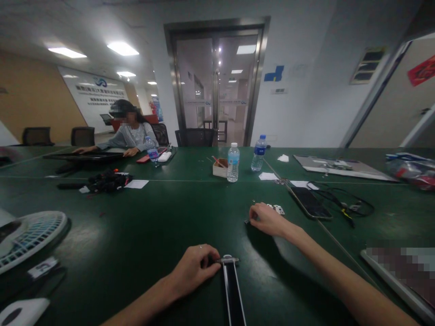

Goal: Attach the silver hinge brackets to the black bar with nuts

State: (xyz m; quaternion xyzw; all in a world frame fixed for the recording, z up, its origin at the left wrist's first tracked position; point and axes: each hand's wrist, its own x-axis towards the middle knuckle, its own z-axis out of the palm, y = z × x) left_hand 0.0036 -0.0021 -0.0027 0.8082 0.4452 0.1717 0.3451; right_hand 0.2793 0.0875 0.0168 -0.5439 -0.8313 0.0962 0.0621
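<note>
A long black strip with silver edges runs up from the bottom edge of the head view. Across its far end sits a small metal crosspiece, which sticks out on both sides. My left hand pinches the left end of that crosspiece between thumb and fingers. Farther off and to the right, my right hand is closed low over the table, fingertips together. A small dark bit shows at its fingertips, too small to name. Just behind that hand lie small white metal-looking pieces, partly hidden by it.
On the green table stand a water bottle, a second bottle and a small box. A phone and cables lie right; a fan is left. Across the table sits a person.
</note>
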